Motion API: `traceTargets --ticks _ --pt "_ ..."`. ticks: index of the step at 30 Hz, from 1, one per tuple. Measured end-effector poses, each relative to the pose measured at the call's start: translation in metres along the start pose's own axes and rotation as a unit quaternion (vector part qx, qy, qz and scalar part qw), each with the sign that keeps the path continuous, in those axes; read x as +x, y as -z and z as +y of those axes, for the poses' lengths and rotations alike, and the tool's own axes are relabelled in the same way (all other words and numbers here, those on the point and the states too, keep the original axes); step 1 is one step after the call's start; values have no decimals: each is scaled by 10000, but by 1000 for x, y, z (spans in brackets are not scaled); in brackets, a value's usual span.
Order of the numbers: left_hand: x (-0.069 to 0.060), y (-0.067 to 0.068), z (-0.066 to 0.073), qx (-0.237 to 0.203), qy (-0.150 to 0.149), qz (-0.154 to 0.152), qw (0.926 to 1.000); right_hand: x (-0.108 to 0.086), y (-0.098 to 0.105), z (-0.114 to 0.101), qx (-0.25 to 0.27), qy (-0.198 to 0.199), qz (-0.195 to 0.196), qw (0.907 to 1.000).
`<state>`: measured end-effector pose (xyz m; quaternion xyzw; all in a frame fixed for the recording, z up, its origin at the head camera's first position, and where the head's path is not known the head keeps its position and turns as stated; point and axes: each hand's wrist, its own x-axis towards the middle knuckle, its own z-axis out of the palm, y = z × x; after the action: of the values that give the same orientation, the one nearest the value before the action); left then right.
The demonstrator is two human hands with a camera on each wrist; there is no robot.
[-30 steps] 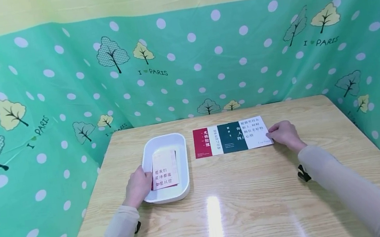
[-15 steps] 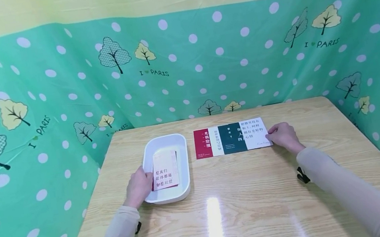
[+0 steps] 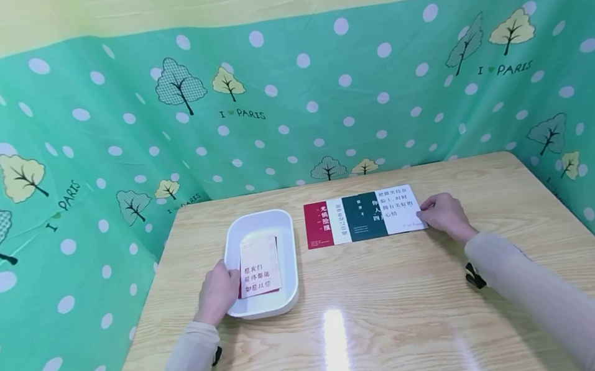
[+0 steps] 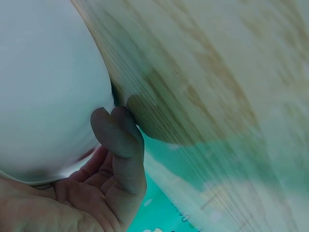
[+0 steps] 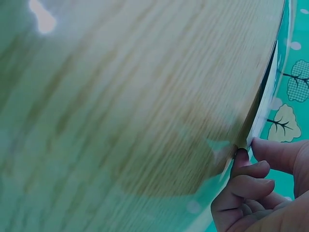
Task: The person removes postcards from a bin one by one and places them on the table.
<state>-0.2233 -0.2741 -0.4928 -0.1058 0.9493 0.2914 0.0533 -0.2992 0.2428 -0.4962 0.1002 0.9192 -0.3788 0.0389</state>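
My left hand (image 3: 217,293) grips the left wall of a white plastic tray (image 3: 291,286); in the left wrist view its fingers curl against the tray's side. Inside the tray lies a small stack of printed cards (image 3: 258,259), a pale one on top and a red edge beneath. Further right, a row of overlapping cards lies on the table: a red card (image 3: 317,227), a white card (image 3: 339,224) and dark green cards (image 3: 359,221). Over the row's right end is a white card with dark writing (image 3: 399,213). My right hand (image 3: 447,216) pinches its right edge, slightly raised in the right wrist view.
The wooden table (image 3: 392,304) has a bright light reflection (image 3: 337,356) near its front. A green dotted cloth (image 3: 334,124) with printed trees hangs behind the table and along both sides.
The hands, tray and cards stay nearly where they were. The whole scene has shifted very slightly in the head view.
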Motion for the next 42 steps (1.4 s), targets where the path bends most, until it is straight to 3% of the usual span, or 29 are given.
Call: traceTargets --ticks 8,21,32,42 --pt "1 0 1 32 46 -127 9999 1 -1 4 42 -131 -25 9999" --pt "2 1 -1 82 29 -34 10000 1 -2 4 120 -214 -82 9997" --pt "3 -1 -2 20 41 -16 10000 0 -4 3 13 77 -167 9998" --pt "1 -2 -1 -36 51 -20 10000 -1 -4 3 36 72 -99 9999"
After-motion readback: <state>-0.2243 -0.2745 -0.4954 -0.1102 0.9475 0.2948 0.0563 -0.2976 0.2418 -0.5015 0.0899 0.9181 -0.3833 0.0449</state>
